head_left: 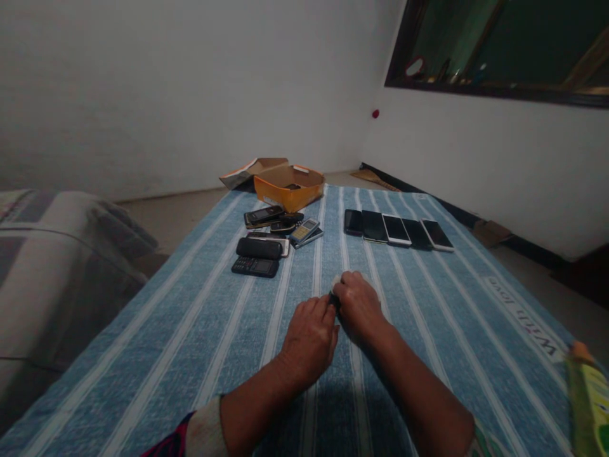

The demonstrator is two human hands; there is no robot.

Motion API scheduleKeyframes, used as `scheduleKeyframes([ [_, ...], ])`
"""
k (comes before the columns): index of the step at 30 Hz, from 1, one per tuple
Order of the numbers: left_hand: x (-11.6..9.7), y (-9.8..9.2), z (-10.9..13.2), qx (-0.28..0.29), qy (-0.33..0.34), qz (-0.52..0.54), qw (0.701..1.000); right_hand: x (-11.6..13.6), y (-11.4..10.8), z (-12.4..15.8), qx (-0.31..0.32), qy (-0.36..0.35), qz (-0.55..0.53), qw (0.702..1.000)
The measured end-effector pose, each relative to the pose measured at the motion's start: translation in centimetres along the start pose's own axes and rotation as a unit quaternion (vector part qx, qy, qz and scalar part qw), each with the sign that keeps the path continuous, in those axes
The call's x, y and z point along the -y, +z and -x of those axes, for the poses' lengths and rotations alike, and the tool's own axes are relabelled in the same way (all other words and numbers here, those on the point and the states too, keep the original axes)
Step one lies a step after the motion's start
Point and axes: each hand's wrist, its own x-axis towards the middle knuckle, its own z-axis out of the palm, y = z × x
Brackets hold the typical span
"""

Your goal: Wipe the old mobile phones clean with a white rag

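My left hand [311, 335] and my right hand [359, 306] meet over the middle of the striped cloth, both with curled fingers. Between them shows the edge of a small dark object [333, 301], gripped by my left hand; my fingers hide most of it, so its kind is unclear. A bit of white material [336, 281], perhaps cloth, pokes out under my right fingers, pressed near the dark object. Beyond my hands, to the left, lies a loose pile of old phones, with a black keypad phone [255, 266] in front and a grey one [305, 232] at its right.
Several flat smartphones lie in a row at the right, among them a white-edged phone [396, 230]. An open orange cardboard box [290, 192] stands at the far end of the blue striped cloth [190, 317]. A yellow-green packet [590, 400] lies at the right edge.
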Motion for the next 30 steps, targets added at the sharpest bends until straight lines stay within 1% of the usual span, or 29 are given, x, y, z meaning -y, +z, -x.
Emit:
scheduleKeyframes([
  [4,-0.01,0.05,-0.03,-0.003,0.008,0.001,1.000,0.12,0.09,0.18,-0.004,-0.014,0.000,1.000],
  [8,-0.01,0.02,-0.03,-0.013,0.010,-0.001,1.000,0.08,0.15,0.14,-0.009,-0.003,0.002,1.000],
  [12,0.07,0.14,0.02,-0.022,0.015,0.004,1.000,0.02,0.19,0.15,-0.015,-0.013,0.000,1.000],
  [16,0.10,0.30,0.03,-0.021,0.010,0.004,1.000,-0.04,0.16,0.11,-0.010,-0.001,0.001,1.000],
  [21,0.05,0.22,-0.04,-0.013,0.011,0.006,1.000,-0.05,0.35,0.00,-0.015,-0.007,0.007,1.000],
  [24,0.05,0.17,-0.06,-0.021,0.016,-0.002,1.000,-0.05,0.53,-0.07,-0.015,0.003,0.009,1.000],
  [26,0.05,0.16,-0.03,-0.024,0.016,0.002,1.000,-0.02,0.56,-0.04,-0.015,-0.002,0.009,1.000],
  [30,0.04,0.16,0.08,-0.021,0.010,0.010,1.000,0.10,0.28,0.12,-0.013,0.000,0.006,1.000],
])
